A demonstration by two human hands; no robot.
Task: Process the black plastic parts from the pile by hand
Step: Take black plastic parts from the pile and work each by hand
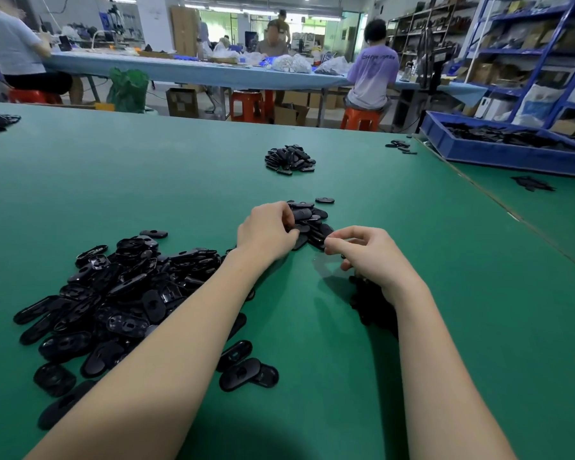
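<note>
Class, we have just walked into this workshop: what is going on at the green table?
A person sits at a green table sorting black plastic parts by hand. The left hand reaches into a small pile just ahead, fingers curled on a part. The right hand hovers beside it, fingers curled; whether it holds anything is unclear. A large pile lies to the left, another small heap farther off.

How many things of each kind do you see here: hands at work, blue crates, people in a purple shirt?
Hands: 2, the left hand and the right hand
Blue crate of black parts: 1
Person in a purple shirt: 1
Total: 4
</note>
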